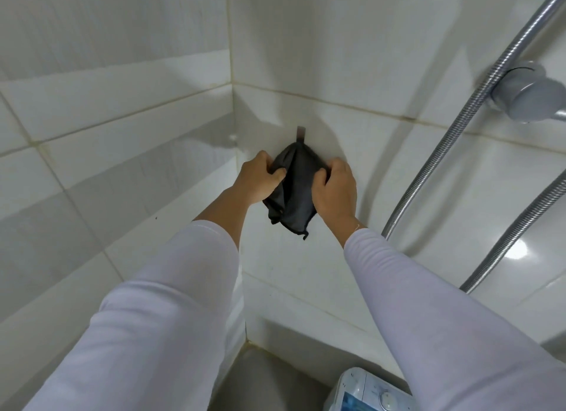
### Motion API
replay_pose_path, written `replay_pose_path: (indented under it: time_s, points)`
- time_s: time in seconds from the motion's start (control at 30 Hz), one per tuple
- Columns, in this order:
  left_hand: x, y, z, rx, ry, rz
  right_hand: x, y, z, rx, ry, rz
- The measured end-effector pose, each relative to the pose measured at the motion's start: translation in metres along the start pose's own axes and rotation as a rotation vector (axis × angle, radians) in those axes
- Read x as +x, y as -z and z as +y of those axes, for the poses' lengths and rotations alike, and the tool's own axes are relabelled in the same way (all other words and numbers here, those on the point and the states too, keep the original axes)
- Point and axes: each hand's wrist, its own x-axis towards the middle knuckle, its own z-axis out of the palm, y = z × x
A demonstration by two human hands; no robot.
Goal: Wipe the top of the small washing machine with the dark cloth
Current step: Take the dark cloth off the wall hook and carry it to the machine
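Both arms reach up toward the tiled wall (306, 273) just right of the room's corner. The dark cloth (292, 193) hangs against that wall from a small hook (301, 134), bunched to a point at the top and falling in folds below. The left hand (260, 178) is clenched on the cloth's left edge near the top, thumb pressed into the fabric. The right hand (335, 190) grasps the cloth's right edge at about the same height, fingers curled around the fold. Between the two grips the cloth shows as a narrow dark strip; its lower end drops below both hands, with a loose corner dangling. Both forearms wear pale sleeves (171, 303).

The small washing machine (364, 390) sits well below at the bottom edge of the view, on the floor, partly hidden behind the right sleeve. A metal shower hose (453, 129) runs along the wall to the right.
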Motion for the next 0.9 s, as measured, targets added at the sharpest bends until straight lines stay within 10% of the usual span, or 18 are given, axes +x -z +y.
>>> replay_pose_path:
  time_s: [0.43,0.9]
  points:
    - [-0.039,0.055,0.022,0.173,0.043,-0.016,0.005,0.057,-0.028,-0.086,0.075,-0.112]
    - [-0.111,0.001,0.093,-0.485,0.251,-0.351,-0.049,0.112,-0.023,0.221,-0.302,-0.491]
